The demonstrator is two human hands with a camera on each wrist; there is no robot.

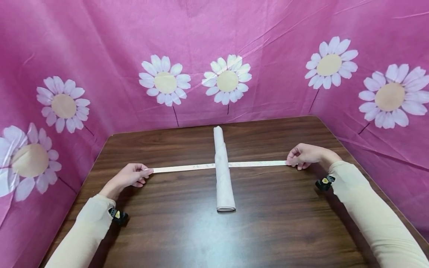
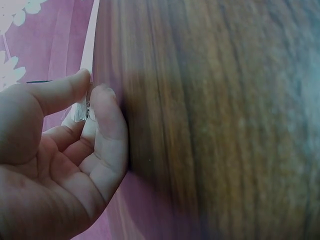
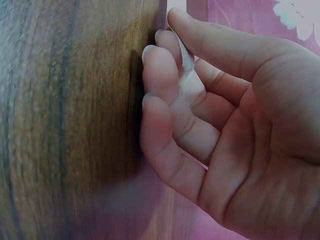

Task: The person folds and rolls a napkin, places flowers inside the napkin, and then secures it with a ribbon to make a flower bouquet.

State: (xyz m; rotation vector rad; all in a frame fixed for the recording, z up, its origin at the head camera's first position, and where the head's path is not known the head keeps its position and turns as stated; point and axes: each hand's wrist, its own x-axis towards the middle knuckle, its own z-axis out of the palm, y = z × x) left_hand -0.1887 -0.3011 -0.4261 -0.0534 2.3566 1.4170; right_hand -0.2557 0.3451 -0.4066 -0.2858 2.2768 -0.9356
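A pale ribbon (image 1: 184, 168) with faint print runs straight across the table from side to side. Over its middle lies a rolled white cloth (image 1: 222, 178), pointing away from me and hiding the part of the ribbon beneath it. My left hand (image 1: 130, 175) pinches the left end between thumb and fingers; in the left wrist view a frayed ribbon end (image 2: 80, 111) shows below the thumb tip. At the other end, my right hand (image 1: 306, 154) holds the ribbon by thumb and forefinger. Its loose tail (image 3: 187, 62) curls inside the palm in the right wrist view.
The dark wooden table (image 1: 181, 227) has its far edge against a pink curtain (image 1: 117, 48) printed with white daisies, which also lines both sides. Small black cameras (image 1: 118, 216) are strapped under the cream sleeves (image 1: 83, 227).
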